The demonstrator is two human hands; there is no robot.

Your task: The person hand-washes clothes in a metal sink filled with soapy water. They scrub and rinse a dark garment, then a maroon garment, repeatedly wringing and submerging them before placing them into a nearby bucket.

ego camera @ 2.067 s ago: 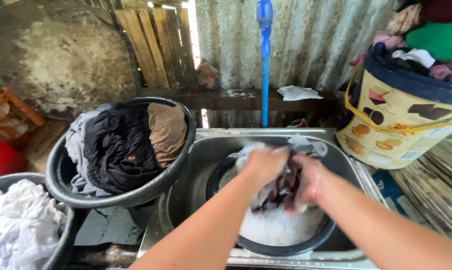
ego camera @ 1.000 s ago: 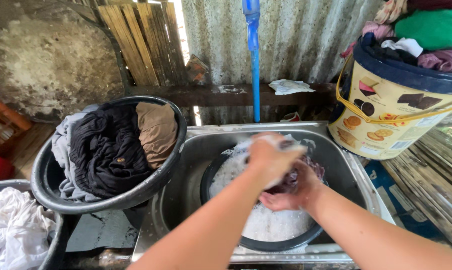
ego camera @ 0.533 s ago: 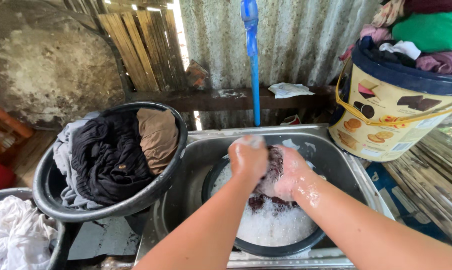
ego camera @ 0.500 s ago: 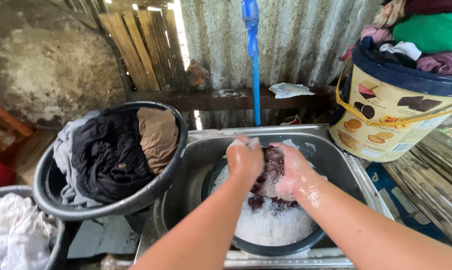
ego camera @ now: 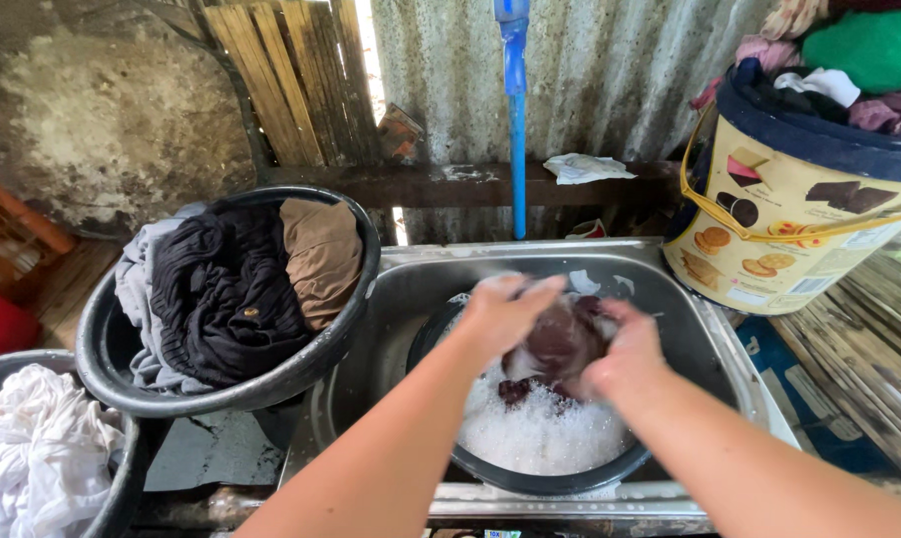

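Both hands meet over a dark round basin (ego camera: 530, 480) that sits in a steel sink (ego camera: 411, 299); the left hand (ego camera: 505, 314) and the right hand (ego camera: 622, 351) are each clamped on a wet maroon cloth (ego camera: 560, 344), bunched between them just above a heap of white suds (ego camera: 540, 433) in the basin; to the left of the sink, touching its rim, a larger dark tub (ego camera: 271, 384) holds black, grey and brown clothes; a second tub with white cloth (ego camera: 32, 448) shows at the lower left corner; a blue pipe (ego camera: 516, 120) runs down the corrugated wall behind the sink; a yellow bucket (ego camera: 799, 229) piled with coloured laundry stands to the right.
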